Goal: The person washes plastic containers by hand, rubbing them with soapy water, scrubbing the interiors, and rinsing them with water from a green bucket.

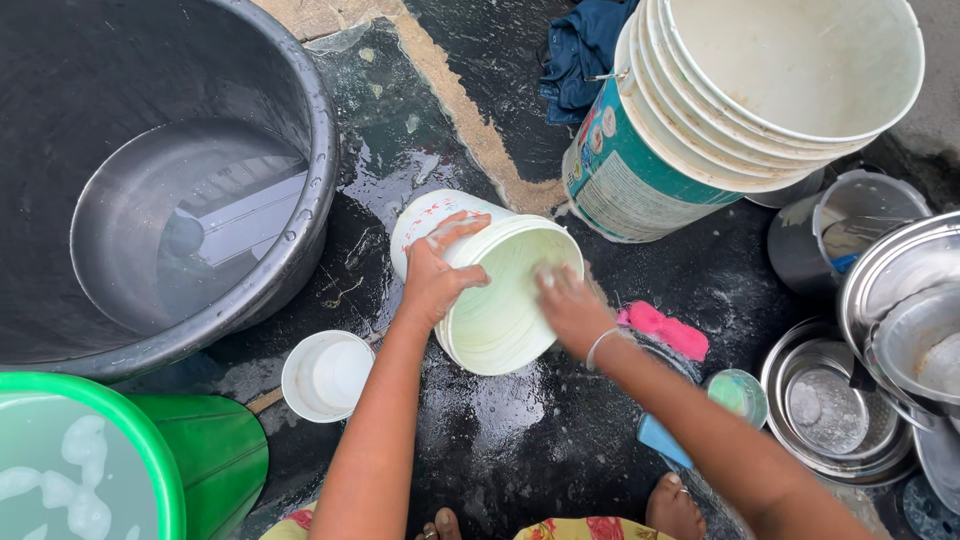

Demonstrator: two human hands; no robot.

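Note:
A small white plastic bucket lies tilted on its side on the wet black ground, its mouth turned toward me. My left hand grips the bucket's rim and outer wall at the upper left. My right hand reaches inside the mouth, fingers pressed against the inner wall; whether it holds a scrubber is hidden. A thin bangle circles my right wrist.
A big dark tub with water sits upper left. A stack of white buckets stands upper right, steel vessels at right. A pink sponge, a small white cup and a green bucket lie nearby. My feet show at the bottom.

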